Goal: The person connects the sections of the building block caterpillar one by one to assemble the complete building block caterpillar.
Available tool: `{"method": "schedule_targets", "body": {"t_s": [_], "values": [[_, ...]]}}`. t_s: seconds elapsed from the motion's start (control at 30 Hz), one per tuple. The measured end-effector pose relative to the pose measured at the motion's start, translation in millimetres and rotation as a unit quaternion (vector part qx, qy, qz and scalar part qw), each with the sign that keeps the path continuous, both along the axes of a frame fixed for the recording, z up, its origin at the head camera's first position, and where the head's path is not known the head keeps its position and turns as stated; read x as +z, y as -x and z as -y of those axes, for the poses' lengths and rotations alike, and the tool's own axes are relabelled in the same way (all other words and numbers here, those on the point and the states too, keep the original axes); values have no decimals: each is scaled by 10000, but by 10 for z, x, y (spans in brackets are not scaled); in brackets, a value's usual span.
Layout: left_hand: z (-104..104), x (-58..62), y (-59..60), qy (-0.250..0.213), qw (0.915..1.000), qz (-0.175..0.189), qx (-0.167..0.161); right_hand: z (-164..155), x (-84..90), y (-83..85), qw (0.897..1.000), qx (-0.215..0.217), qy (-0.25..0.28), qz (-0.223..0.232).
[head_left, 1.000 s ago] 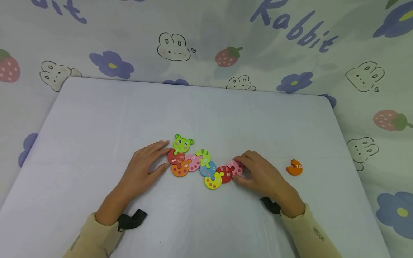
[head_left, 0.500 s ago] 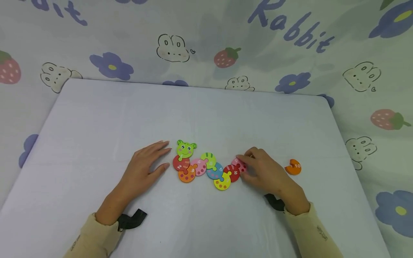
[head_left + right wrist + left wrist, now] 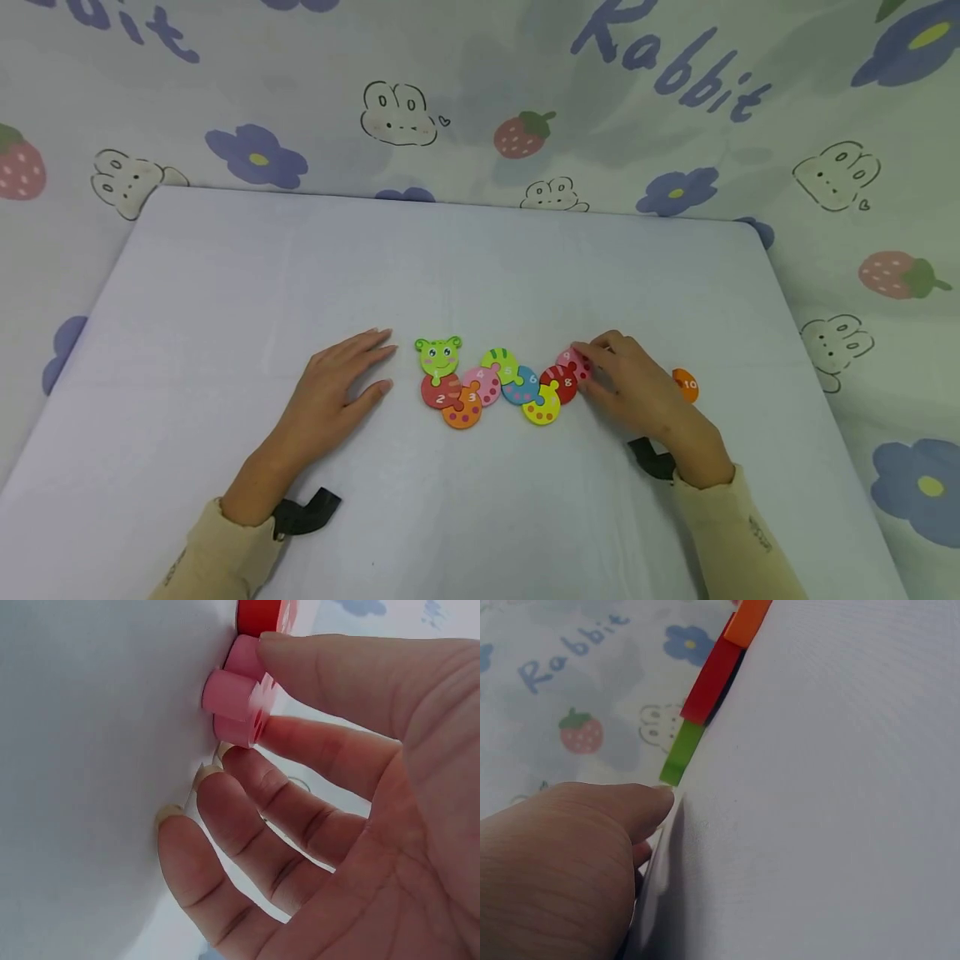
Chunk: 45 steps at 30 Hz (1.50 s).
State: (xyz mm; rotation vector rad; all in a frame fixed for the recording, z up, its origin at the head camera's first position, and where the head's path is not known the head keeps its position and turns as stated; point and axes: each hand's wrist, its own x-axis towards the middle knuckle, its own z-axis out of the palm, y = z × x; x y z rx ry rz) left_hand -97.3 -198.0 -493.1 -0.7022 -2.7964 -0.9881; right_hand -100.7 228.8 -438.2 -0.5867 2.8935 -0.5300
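A caterpillar puzzle of joined numbered discs lies in a zigzag at the table's middle, from a green smiling head piece (image 3: 438, 358) to a pink piece numbered 9 (image 3: 572, 363). My right hand (image 3: 641, 387) pinches this pink end piece between thumb and forefinger; its knob shows in the right wrist view. In the head view my left hand (image 3: 330, 392) rests on the table left of the chain, fingers loosely extended, touching no piece. An orange piece numbered 10 (image 3: 686, 385) lies separate beyond my right hand, partly hidden by it.
The white table (image 3: 450, 517) has its far edge against a cloth (image 3: 465, 75) printed with rabbits, flowers and strawberries. A black strap (image 3: 307, 512) sticks out at my left wrist, and another black strap (image 3: 651, 458) at my right.
The joined chain has slid to the right along the table with my right hand, away from the left. My left hand has kept its place. The orange piece is now partly covered.
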Motion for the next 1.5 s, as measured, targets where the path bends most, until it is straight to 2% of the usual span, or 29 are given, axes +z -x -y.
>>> {"method": "schedule_targets", "body": {"t_s": [0.13,0.37,0.63,0.8,1.0,1.13,1.3,1.5], "values": [[-27,5,6,-16,10000,-1,-10,-106,67,-22,9998,-82,167,115],[-42,-6,1,23,10000,-14,-10,-454,267,-196,9970,-625,380,240],[-8,-7,-24,15,10000,-55,15,-826,315,-373,9943,-957,183,441],[-3,-1,-27,-1,10000,-30,26,-984,259,-411,9920,-1082,-73,645],[-17,7,-18,-62,10000,-51,8,-1013,109,-410,9881,-1430,-276,487],[-9,15,-21,-30,10000,8,16,-991,29,-396,9840,-1752,-120,304],[1,26,-29,18,10000,27,60,-1009,-41,-384,9830,-1830,122,33],[-9,22,-15,47,9998,158,72,-1016,-75,-421,9802,-1972,161,54]]}}
